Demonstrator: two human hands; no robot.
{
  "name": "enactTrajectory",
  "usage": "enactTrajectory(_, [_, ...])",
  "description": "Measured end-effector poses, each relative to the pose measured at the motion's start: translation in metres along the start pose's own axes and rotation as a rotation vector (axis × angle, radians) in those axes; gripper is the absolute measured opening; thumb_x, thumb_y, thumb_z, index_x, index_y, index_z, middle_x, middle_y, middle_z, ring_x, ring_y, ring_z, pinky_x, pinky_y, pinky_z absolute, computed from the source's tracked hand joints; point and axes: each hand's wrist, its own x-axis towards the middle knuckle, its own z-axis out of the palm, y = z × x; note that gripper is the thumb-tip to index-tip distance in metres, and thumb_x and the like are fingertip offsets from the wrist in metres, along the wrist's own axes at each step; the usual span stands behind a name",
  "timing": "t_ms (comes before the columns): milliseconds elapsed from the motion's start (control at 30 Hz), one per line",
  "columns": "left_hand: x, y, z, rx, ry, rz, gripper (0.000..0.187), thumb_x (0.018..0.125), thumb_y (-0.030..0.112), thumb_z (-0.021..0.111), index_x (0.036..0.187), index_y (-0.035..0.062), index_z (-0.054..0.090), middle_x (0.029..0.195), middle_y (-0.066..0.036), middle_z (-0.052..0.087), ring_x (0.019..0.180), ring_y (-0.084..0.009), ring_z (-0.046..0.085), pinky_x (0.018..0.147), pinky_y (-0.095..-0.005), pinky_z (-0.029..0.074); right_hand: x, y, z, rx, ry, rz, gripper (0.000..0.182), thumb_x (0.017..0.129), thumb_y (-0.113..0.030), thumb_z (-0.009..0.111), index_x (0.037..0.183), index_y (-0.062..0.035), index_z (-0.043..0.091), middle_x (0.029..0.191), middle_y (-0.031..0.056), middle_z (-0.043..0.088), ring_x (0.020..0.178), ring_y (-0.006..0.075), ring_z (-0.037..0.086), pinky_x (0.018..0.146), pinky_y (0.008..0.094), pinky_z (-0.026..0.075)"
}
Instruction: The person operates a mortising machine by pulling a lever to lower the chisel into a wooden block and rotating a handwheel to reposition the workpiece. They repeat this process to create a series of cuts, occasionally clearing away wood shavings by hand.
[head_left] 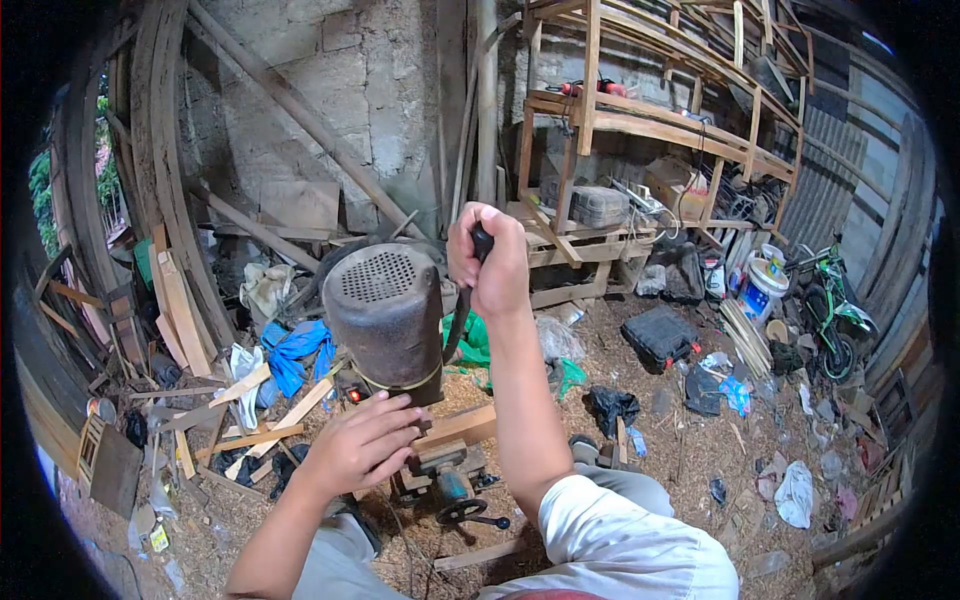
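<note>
A dusty grey motor housing (pixel 385 310) with a perforated round top stands upright in front of me, part of a machine like a mortiser or drill press. My right hand (pixel 490 258) is raised beside it, wrapped round the black grip of its lever (pixel 459 325). Lower down, my left hand (pixel 368 446) lies with fingers stretched out at the housing's lower edge. Just beyond those fingertips a wooden piece (pixel 458 428) sits on the machine, over a blue-green vise (pixel 454 486) with a small handwheel (pixel 462 511). The tool under the housing is hidden.
Wood shavings cover the floor. Loose wood strips (pixel 262 440) and a blue cloth (pixel 298 347) lie at the left. On the right are a wooden rack (pixel 660 118), a black tool case (pixel 660 337), a white bucket (pixel 762 287) and a small green motorbike (pixel 832 305).
</note>
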Motion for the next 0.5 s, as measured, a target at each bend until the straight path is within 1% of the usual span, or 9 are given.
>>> enactTrajectory(33, [0.001,0.001,-0.003,0.0,-0.001,-0.003,0.023,0.09,0.012,0.078,0.113,0.0066,0.079,0.13,-0.011,0.075,0.131,-0.0356,0.067,0.115,-0.0547,0.052,-0.007,0.0,-0.001,0.002,0.0,0.002,0.045,0.105,-0.04,0.043,0.073,-0.0083,0.046,0.054,-0.0008,0.038,0.043,0.0098,0.032,0.041,0.0291,0.027])
enactTrajectory(100, [0.004,0.003,-0.007,0.046,-0.009,0.005,0.022,0.093,0.014,0.079,0.112,0.0034,0.076,0.128,-0.012,0.075,0.129,-0.0359,0.068,0.113,-0.0528,0.053,-0.023,-0.001,-0.005,-0.029,-0.021,-0.054,0.046,0.105,-0.04,0.044,0.073,-0.0074,0.046,0.054,-0.0005,0.039,0.044,0.009,0.032,0.041,0.0286,0.027])
enactTrajectory(233, [0.004,0.002,-0.005,0.049,-0.007,0.016,0.021,0.091,0.012,0.08,0.11,0.005,0.076,0.124,-0.011,0.075,0.13,-0.0351,0.068,0.113,-0.0529,0.053,-0.057,-0.006,-0.009,0.004,-0.03,-0.089,0.049,0.103,-0.042,0.05,0.07,-0.0061,0.046,0.054,-0.0001,0.04,0.045,0.0085,0.033,0.043,0.0286,0.026])
enactTrajectory(267, [0.004,0.002,-0.005,0.054,-0.02,0.019,0.02,0.09,0.012,0.08,0.109,0.0058,0.077,0.124,-0.01,0.075,0.131,-0.0344,0.068,0.113,-0.0528,0.053,-0.066,-0.01,-0.008,-0.001,-0.024,-0.086,0.051,0.101,-0.044,0.051,0.068,-0.0056,0.046,0.053,0.0,0.04,0.046,0.0103,0.035,0.044,0.0301,0.025])
enactTrajectory(300, [0.003,0.002,-0.005,0.053,-0.036,0.016,0.02,0.089,0.012,0.08,0.108,0.0059,0.077,0.126,-0.011,0.075,0.131,-0.0346,0.068,0.113,-0.0526,0.053,-0.074,-0.009,-0.011,0.004,-0.009,-0.062,0.051,0.101,-0.044,0.051,0.068,-0.0056,0.046,0.053,0.0,0.04,0.046,0.0103,0.035,0.044,0.0301,0.025])
enactTrajectory(367, [0.004,0.002,-0.002,0.051,-0.059,0.002,0.021,0.088,0.012,0.081,0.108,0.0056,0.077,0.128,-0.011,0.075,0.132,-0.0349,0.068,0.113,-0.0529,0.053,-0.09,-0.006,-0.016,0.009,-0.077,-0.184,0.053,0.101,-0.045,0.051,0.067,-0.005,0.046,0.052,-0.0001,0.04,0.046,0.0122,0.035,0.045,0.0317,0.025])
enactTrajectory(400, [0.001,-0.001,0.001,0.041,-0.069,0.005,0.023,0.088,0.012,0.081,0.109,0.0051,0.076,0.13,-0.012,0.074,0.133,-0.035,0.067,0.114,-0.0531,0.052,-0.099,-0.009,-0.017,-0.009,-0.06,-0.191,0.053,0.1,-0.045,0.051,0.065,-0.0053,0.045,0.052,0.0009,0.043,0.044,0.0148,0.037,0.045,0.034,0.026])
enactTrajectory(433, [0.002,-0.002,0.003,0.05,-0.083,0.0,0.024,0.088,0.013,0.081,0.11,0.0048,0.076,0.131,-0.012,0.075,0.133,-0.0349,0.067,0.114,-0.0532,0.052,-0.106,-0.009,-0.019,-0.004,-0.048,-0.161,0.053,0.1,-0.045,0.051,0.065,-0.0053,0.045,0.052,0.0009,0.043,0.044,0.0148,0.037,0.045,0.034,0.026])
enactTrajectory(500, [0.002,-0.001,0.005,0.046,-0.124,-0.022,0.024,0.089,0.013,0.081,0.11,0.0047,0.076,0.133,-0.012,0.075,0.134,-0.0352,0.067,0.115,-0.0535,0.051,-0.119,-0.008,-0.024,-0.057,-0.124,-0.288,0.053,0.1,-0.044,0.051,0.063,-0.0064,0.045,0.052,0.0027,0.048,0.043,0.0161,0.038,0.045,0.0353,0.026])
